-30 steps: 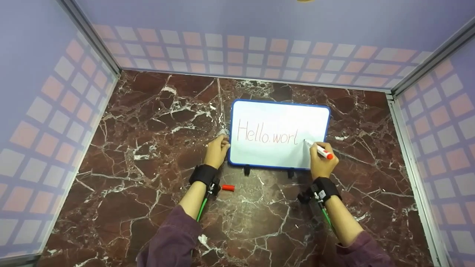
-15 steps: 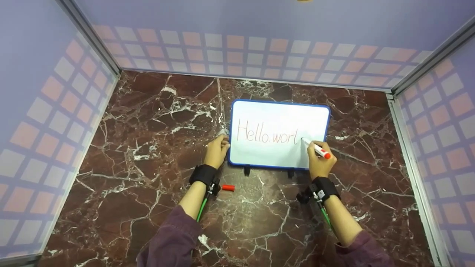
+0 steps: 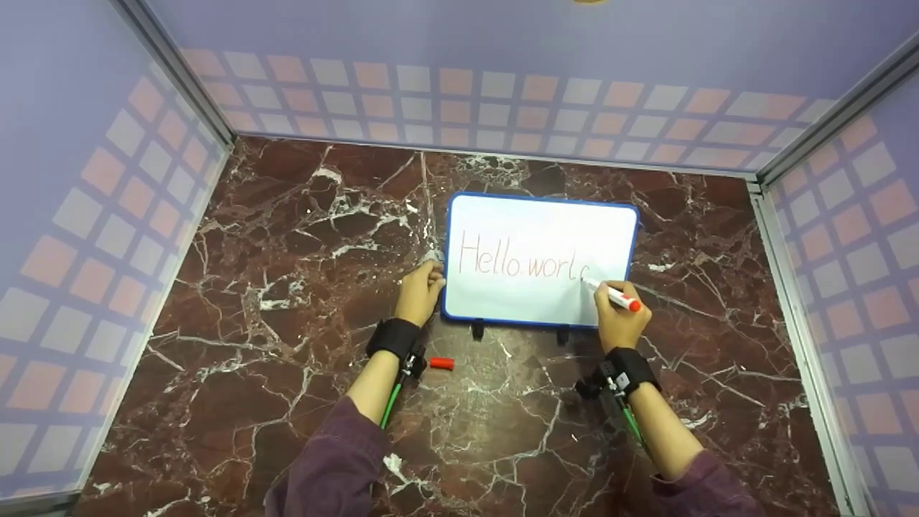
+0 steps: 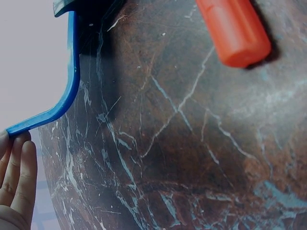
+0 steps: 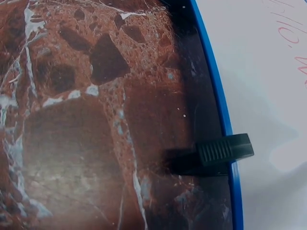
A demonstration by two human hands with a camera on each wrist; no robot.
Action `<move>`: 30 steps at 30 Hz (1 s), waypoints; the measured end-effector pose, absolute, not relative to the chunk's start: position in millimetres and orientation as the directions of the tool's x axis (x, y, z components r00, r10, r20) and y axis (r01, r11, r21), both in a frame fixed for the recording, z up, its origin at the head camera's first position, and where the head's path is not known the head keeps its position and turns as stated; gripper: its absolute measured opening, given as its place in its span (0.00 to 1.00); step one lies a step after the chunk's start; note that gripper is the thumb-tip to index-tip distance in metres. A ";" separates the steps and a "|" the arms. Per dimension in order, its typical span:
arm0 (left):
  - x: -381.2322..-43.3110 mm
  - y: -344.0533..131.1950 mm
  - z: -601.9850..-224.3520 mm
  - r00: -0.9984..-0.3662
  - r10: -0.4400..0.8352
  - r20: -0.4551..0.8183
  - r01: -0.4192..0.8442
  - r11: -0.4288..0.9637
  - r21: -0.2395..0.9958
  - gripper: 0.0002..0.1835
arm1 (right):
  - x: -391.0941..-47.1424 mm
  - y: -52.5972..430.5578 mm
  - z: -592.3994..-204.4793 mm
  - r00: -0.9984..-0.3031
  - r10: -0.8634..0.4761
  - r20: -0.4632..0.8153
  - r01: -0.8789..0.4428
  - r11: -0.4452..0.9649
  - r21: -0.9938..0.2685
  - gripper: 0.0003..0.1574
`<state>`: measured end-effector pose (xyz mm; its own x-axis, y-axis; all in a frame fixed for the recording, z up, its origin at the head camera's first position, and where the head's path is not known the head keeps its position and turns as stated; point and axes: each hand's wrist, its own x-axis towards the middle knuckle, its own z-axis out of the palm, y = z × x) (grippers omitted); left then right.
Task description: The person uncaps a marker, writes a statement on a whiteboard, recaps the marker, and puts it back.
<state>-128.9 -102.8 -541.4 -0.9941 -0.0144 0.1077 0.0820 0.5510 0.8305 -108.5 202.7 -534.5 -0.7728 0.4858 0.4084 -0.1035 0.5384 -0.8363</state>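
A whiteboard [image 3: 517,301] with a blue frame carries red handwriting [image 3: 517,262] reading "Hello.worl" plus a small curved stroke after it. My right hand [image 3: 623,319] grips a white marker [image 3: 602,287] with a red end, its tip on the board by that stroke. At the board's left edge, my left hand [image 3: 418,296] pinches the frame; in the left wrist view its fingers [image 4: 19,177] reach behind the blue edge. The right wrist view shows the board's blue rim [image 5: 216,81] but not the right hand.
A red marker cap [image 3: 441,363] lies on the dark red marbled surface [image 3: 495,445] beside the left wrist. Black clips [image 3: 478,329] stick out from the board's lower edge. Tiled-pattern walls [image 3: 495,100] border the surface at the back and both sides.
My right hand has moved the marker tip slightly left, then down, leaving a short curved stroke after the "l". The left hand and board have stayed put.
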 end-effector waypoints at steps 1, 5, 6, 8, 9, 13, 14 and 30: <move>-129.0 -102.7 -541.3 -0.994 -0.012 0.107 0.082 0.552 0.830 0.11 | -108.7 203.0 -534.6 -0.771 0.488 0.410 -0.104 0.537 -0.837 0.08; -129.5 -102.7 -540.8 -0.995 -0.012 0.097 0.074 0.555 0.828 0.11 | -109.8 204.3 -534.3 -0.763 0.499 0.411 -0.109 0.527 -0.843 0.08; -129.6 -102.7 -540.7 -0.995 -0.011 0.096 0.073 0.557 0.827 0.11 | -110.1 204.7 -534.1 -0.762 0.502 0.409 -0.109 0.523 -0.845 0.07; -129.6 -102.6 -540.6 -0.996 -0.013 0.094 0.070 0.559 0.826 0.11 | -111.1 205.3 -533.9 -0.759 0.510 0.404 -0.110 0.511 -0.852 0.07; -129.5 -102.5 -540.6 -0.995 -0.013 0.094 0.070 0.560 0.825 0.11 | -111.7 205.6 -533.8 -0.758 0.514 0.402 -0.110 0.507 -0.855 0.07; -129.1 -102.5 -540.6 -0.995 -0.015 0.094 0.070 0.564 0.823 0.10 | -113.8 205.0 -531.2 -0.757 0.530 0.381 -0.113 0.469 -0.876 0.07; -129.1 -102.5 -540.7 -0.995 -0.014 0.095 0.071 0.564 0.823 0.10 | -114.1 204.6 -529.9 -0.759 0.532 0.375 -0.116 0.457 -0.882 0.07; -130.0 -102.8 -542.0 -0.992 -0.018 0.121 0.091 0.555 0.827 0.11 | -112.6 193.3 -501.6 -0.760 0.527 0.381 -0.179 0.394 -0.902 0.11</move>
